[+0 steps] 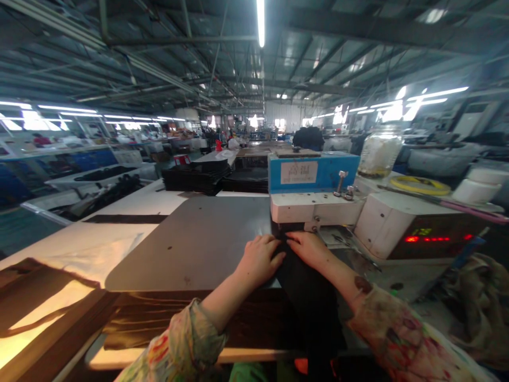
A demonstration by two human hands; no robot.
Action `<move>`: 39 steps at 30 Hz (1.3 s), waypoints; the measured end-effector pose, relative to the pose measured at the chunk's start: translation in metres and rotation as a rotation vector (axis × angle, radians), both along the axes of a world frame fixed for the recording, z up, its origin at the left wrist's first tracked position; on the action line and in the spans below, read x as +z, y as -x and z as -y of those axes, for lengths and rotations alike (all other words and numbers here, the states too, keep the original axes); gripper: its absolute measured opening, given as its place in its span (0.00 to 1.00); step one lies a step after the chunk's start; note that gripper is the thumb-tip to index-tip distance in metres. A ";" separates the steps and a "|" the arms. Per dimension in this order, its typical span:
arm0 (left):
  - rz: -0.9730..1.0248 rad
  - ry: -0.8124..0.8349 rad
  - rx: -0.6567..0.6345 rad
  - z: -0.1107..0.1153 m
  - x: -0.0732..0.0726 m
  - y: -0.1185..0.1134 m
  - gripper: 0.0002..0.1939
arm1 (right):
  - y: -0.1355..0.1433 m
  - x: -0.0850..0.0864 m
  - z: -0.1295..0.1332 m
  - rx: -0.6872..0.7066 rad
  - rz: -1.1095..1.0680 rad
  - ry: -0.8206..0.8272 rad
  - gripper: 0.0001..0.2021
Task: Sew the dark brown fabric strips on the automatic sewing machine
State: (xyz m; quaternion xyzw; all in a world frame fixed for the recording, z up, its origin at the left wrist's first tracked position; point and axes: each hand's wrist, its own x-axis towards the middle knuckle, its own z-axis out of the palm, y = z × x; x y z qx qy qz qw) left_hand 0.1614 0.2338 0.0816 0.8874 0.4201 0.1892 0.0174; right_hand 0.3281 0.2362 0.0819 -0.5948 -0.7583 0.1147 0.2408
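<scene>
A long piece of black sheet material (308, 286) runs from under the head of a blue-and-white machine (314, 207) down over the table edge towards me. My left hand (260, 258) grips the material's left side, fingers curled and thumb on top. On the other side my right hand (310, 248) pinches its edge just in front of the machine head. Both hands are close together, with the strip between them. The end under the machine is hidden. Left of my hands lies a smooth grey metal plate (207, 233).
Black stacks of sheets (194, 178) lie behind the plate, and brown layered sheets (135, 321) sit beneath it. On the right stand a control box (397, 223) with a lit display, a glass jar (379, 151), a yellow ring (419, 185) and a crumpled cloth (477, 302).
</scene>
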 end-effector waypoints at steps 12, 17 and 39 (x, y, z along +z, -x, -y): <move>-0.012 0.006 0.019 0.004 0.001 -0.001 0.19 | 0.002 0.002 0.001 -0.010 0.053 -0.026 0.15; -0.023 0.019 0.030 0.006 0.001 -0.002 0.21 | 0.003 0.001 0.000 -0.021 0.071 -0.028 0.14; -0.032 0.021 0.014 0.005 0.001 -0.002 0.19 | 0.009 0.003 -0.001 -0.101 0.166 -0.076 0.12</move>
